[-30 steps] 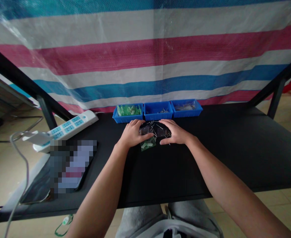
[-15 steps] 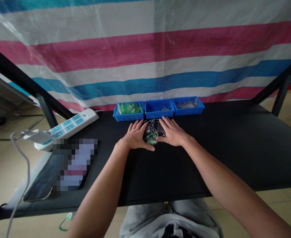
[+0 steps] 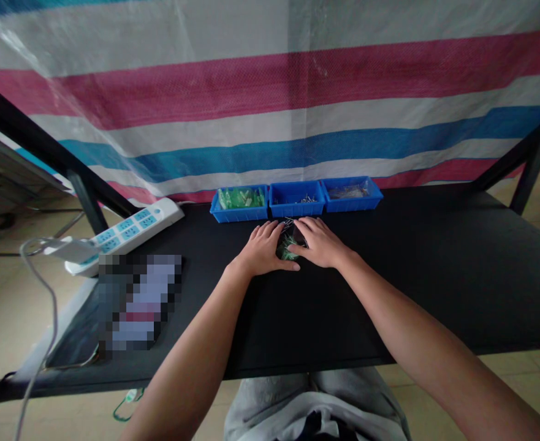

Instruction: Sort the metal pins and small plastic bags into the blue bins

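My left hand point(image 3: 263, 250) rests on the black table with its fingers stretched out and thumb apart. Facing it, my right hand point(image 3: 321, 244) lies the same way, open. Between them is a small heap of thin metal pieces like screws or nails point(image 3: 289, 226) and green packets point(image 3: 286, 248). My palms and fingers border the heap on both sides and partly hide it. Just behind stand three blue bins: the left bin point(image 3: 239, 214) holds green packets, the middle bin point(image 3: 297, 209) some loose metal pieces, the right bin point(image 3: 355, 204) clear plastic packets.
A white power strip point(image 3: 134, 233) with a plugged-in charger point(image 3: 74, 251) and cable lies at the table's left. In front of it is a pixelated phone-like object point(image 3: 141, 306). A striped sheet point(image 3: 251, 116) hangs behind the table point(image 3: 435, 263), between black frame posts.
My left hand has slid right, toward my right hand. The gap between the hands is narrower, and the heap is squeezed closer together and more covered.
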### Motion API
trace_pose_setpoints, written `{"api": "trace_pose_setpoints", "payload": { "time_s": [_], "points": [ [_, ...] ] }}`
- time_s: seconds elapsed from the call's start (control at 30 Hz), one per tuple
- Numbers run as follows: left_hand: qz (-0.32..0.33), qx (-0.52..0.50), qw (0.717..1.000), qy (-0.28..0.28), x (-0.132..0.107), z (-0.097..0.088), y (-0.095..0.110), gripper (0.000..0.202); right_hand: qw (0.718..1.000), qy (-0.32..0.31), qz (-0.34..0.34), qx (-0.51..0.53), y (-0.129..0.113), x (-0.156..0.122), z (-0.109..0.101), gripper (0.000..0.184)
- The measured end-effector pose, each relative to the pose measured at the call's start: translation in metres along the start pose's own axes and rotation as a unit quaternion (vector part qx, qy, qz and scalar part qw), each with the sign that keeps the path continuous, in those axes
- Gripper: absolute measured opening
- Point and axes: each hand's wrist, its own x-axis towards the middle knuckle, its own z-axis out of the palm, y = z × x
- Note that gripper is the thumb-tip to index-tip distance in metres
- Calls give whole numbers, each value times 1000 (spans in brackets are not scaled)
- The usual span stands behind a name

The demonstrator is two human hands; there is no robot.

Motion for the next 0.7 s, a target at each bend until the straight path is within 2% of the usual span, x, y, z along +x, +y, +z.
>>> {"api": "trace_pose_setpoints", "payload": {
  "time_s": [0.17,0.4,0.6,0.7],
  "points": [
    [19,-1,999,37,7,7,10,106,998,39,3,40,2,3,0,59],
    [40,-48,995,71,13,11,17,98,992,62,-4,109,9,3,0,45],
    [18,-114,988,104,10,6,14,92,986,90,26,141,11,4,-2,27],
    [6,-116,986,121,8,3,13,80,988,88,29,123,10,3,-1,27]
  ]
}}
